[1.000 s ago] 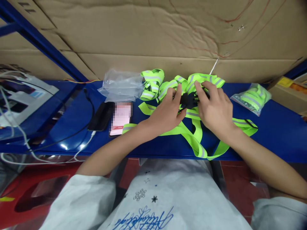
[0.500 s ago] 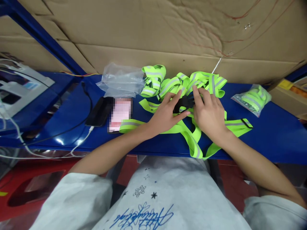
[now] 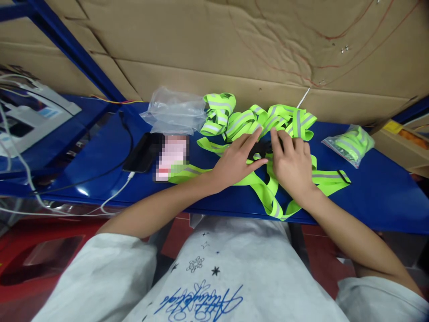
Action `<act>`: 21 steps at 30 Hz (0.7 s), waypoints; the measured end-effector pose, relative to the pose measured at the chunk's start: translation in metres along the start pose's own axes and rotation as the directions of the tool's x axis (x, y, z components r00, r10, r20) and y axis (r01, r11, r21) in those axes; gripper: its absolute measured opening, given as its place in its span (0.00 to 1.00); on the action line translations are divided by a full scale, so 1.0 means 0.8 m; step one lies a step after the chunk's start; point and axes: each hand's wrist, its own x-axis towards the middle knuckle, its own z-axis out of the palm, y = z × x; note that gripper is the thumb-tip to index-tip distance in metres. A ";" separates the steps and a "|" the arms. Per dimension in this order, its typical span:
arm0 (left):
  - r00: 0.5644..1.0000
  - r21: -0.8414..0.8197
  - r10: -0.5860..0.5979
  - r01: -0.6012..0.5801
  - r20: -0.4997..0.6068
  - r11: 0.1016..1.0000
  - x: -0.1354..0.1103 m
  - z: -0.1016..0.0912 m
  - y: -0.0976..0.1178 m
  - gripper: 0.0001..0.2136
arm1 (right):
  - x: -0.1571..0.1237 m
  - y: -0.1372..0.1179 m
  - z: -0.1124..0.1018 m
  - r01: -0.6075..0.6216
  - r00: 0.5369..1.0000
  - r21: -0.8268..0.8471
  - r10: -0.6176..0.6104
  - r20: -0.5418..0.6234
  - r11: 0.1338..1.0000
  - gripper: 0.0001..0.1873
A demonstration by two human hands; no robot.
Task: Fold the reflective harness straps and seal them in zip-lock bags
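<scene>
Both hands meet over a black piece (image 3: 256, 149) joined to a neon-yellow reflective strap (image 3: 266, 197). My left hand (image 3: 234, 157) grips the left side of the black piece between thumb and fingers. From the right, my right hand (image 3: 291, 160) has its bent fingers closed on the other side, which they partly hide. The strap loops spread around and under my hands, with a black slider (image 3: 343, 177) near the right end. Just behind lies a heap of more reflective straps (image 3: 248, 120). Exactly what the black piece is cannot be made out.
A clear plastic bag (image 3: 174, 109), a black phone (image 3: 143, 153) with a white cable and a blurred pink-screened phone (image 3: 172, 154) lie left. A bagged strap (image 3: 351, 145) and a cardboard box (image 3: 398, 143) are right. Cardboard (image 3: 201, 49) walls the back of the blue table (image 3: 375, 197).
The view has shifted slightly. My hands stay at the black piece, with the right fingers a little more bent over it. The straps lie much as before.
</scene>
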 end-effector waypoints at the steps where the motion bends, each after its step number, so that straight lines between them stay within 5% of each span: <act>1: 1.000 -0.011 0.015 -0.015 -0.008 1.000 0.001 -0.001 0.004 0.35 | 0.000 -0.002 0.003 0.017 1.000 0.028 -0.018 0.012 0.999 0.35; 11: 0.986 -0.168 -0.010 -0.018 -0.167 0.986 0.017 -0.021 0.011 0.23 | 0.006 0.015 0.000 -0.044 0.982 0.154 0.071 -0.174 0.987 0.32; 21: 0.991 -0.177 -0.009 -0.015 -0.137 0.984 0.008 -0.003 0.011 0.21 | 0.004 0.012 0.013 -0.062 0.984 0.269 0.105 -0.145 0.961 0.35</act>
